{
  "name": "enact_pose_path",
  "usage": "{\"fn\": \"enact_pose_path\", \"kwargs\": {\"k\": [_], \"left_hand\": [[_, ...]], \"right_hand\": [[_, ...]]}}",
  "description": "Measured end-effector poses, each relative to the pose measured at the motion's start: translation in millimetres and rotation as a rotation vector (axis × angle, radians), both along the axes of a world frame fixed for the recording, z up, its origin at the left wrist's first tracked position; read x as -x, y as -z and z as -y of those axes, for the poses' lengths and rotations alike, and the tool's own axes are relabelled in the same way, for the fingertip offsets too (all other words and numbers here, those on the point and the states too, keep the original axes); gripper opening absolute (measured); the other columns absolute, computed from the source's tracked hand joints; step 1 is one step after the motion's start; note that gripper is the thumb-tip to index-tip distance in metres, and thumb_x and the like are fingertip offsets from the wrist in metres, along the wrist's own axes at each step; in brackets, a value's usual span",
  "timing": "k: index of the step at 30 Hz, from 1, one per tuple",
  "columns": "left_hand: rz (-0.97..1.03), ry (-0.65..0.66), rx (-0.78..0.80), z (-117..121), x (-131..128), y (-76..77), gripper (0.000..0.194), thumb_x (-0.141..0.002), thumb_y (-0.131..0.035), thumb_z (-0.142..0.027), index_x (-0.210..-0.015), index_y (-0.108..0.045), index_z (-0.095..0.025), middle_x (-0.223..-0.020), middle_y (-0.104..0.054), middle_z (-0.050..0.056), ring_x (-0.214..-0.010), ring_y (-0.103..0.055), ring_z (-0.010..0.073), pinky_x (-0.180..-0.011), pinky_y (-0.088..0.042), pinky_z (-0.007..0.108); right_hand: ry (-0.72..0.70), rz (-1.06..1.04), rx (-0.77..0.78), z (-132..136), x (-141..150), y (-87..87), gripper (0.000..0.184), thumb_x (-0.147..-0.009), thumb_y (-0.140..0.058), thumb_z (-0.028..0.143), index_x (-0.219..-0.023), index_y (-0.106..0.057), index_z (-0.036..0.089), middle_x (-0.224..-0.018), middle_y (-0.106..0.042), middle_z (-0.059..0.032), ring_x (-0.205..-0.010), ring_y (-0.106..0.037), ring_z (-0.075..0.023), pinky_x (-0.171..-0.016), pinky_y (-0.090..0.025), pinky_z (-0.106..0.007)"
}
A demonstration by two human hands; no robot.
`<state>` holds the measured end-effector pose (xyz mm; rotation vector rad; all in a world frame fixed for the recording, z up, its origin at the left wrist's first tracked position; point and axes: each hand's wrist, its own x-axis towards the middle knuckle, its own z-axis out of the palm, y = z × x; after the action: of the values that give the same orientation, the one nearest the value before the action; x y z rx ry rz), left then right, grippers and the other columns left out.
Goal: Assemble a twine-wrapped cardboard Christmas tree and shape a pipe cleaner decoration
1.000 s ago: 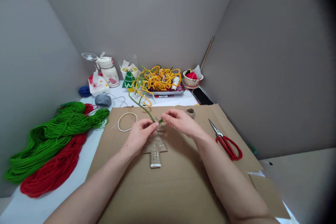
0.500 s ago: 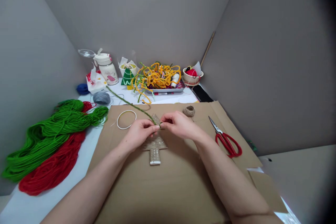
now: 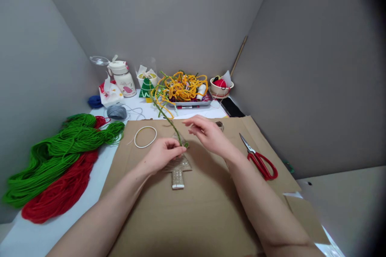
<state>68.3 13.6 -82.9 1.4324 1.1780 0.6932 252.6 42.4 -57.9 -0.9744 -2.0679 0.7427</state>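
My left hand (image 3: 165, 152) is closed, thumb and fingers pinching a green pipe cleaner (image 3: 169, 119). Its long free part slants up and away to the left. A small curled bit of it shows by my thumb tip. Raised to the right of it, my right hand (image 3: 206, 133) has its fingers stretched out and holds nothing. Below my left hand, a tree-shaped piece wrapped in twine (image 3: 178, 164) lies on the cardboard sheet (image 3: 193, 217); my left hand covers part of it. Behind my right hand a twine ball (image 3: 221, 125) is partly hidden.
Red-handled scissors (image 3: 261, 164) lie at the right, a white ring (image 3: 145, 137) at the left. Green yarn (image 3: 57, 152) and red yarn (image 3: 66, 188) spread along the left side. At the back stand a tray (image 3: 196, 104) of orange strands, a bottle (image 3: 125, 82) and a bowl (image 3: 229, 86).
My right hand has let go of the pipe cleaner and moved up and to the right, its fingers now apart. The pipe cleaner's free part has swung rightward and stands steeper.
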Motion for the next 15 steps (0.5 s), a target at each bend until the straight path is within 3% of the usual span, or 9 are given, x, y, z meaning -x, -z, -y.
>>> {"fn": "enact_pose_path", "kwargs": {"k": [3, 7, 10, 15], "left_hand": [[0.05, 0.023, 0.065, 2.6, -1.5, 1.0, 0.028, -0.068, -0.064, -0.039, -0.056, -0.056, -0.015, -0.05, -0.048, -0.003, -0.045, -0.037, 0.0074, -0.044, -0.024, 0.021], [0.084, 0.017, 0.112, 4.6, -2.4, 1.1, 0.027, -0.066, -0.066, -0.039, -0.056, -0.056, -0.015, -0.049, -0.047, -0.004, -0.043, -0.035, 0.0066, -0.043, -0.022, 0.021], [0.091, 0.004, 0.126, 4.6, -2.0, 1.0, 0.029, -0.065, -0.067, -0.039, -0.055, -0.053, -0.016, -0.047, -0.043, -0.005, -0.043, -0.033, 0.0064, -0.043, -0.02, 0.021], [0.109, 0.01, 0.092, 2.8, -0.7, 2.6, 0.029, -0.067, -0.066, -0.037, -0.056, -0.05, -0.015, -0.05, -0.04, -0.005, -0.046, -0.032, 0.0063, -0.046, -0.02, 0.021]], "right_hand": [[-0.114, 0.024, -0.184, 1.8, 1.9, -1.9, 0.042, -0.084, -0.041, 0.004, -0.115, -0.058, 0.027, -0.116, -0.047, -0.0064, -0.104, -0.048, -0.0146, -0.091, -0.041, -0.032], [-0.164, 0.144, -0.279, 3.9, 5.0, 0.2, 0.034, -0.081, -0.047, 0.004, -0.099, -0.066, 0.026, -0.12, -0.043, -0.0061, -0.104, -0.045, -0.0178, -0.089, -0.043, -0.036], [-0.125, 0.181, -0.339, 2.1, 5.3, 2.1, 0.024, -0.081, -0.051, 0.007, -0.085, -0.068, 0.024, -0.114, -0.048, -0.0065, -0.104, -0.043, -0.0205, -0.087, -0.043, -0.038], [-0.135, 0.287, -0.391, -1.3, 1.2, 1.7, 0.02, -0.086, -0.048, 0.015, -0.089, -0.067, 0.021, -0.087, -0.058, -0.0071, -0.088, -0.046, -0.0194, -0.074, -0.043, -0.033]]}}
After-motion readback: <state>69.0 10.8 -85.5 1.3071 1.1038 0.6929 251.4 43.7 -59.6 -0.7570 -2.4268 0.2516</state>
